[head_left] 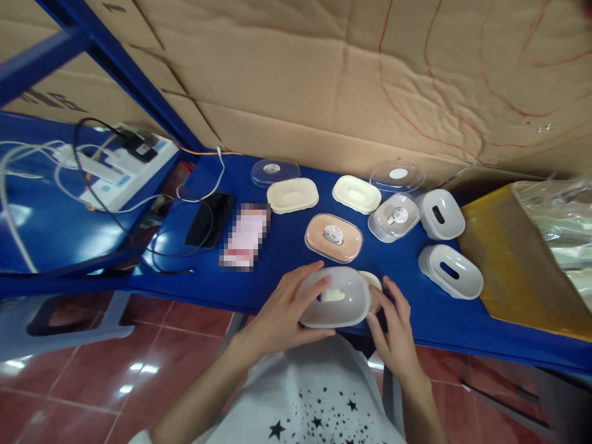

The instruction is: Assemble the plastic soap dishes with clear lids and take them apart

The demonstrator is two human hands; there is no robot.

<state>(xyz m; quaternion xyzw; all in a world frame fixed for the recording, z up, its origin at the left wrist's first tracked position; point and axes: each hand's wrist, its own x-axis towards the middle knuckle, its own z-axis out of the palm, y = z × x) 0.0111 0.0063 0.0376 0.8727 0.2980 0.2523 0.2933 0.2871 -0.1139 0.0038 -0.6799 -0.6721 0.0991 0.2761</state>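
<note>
My left hand [283,313] is wrapped round a light grey oval dish [351,299] with a slot in its base, at the table's front edge. Through the slot shows something cream-coloured. On the dish's right side, my right hand [394,327] has its fingers curled on a cream oval tray [370,279], which is partly hidden behind the dish. Just beyond my hands lies a peach oval box [319,237] with a clear lid and a round sticker. Two grey slotted dishes, one nearer [462,279] and one farther [449,206], rest to the right.
Cream trays [293,198] and clear lids [276,176] lie along the back of the blue table [277,280]. Two phones [245,237], cables and a power strip [123,185] are at the left. An open carton [494,265] stands right; cardboard [296,80] walls the back.
</note>
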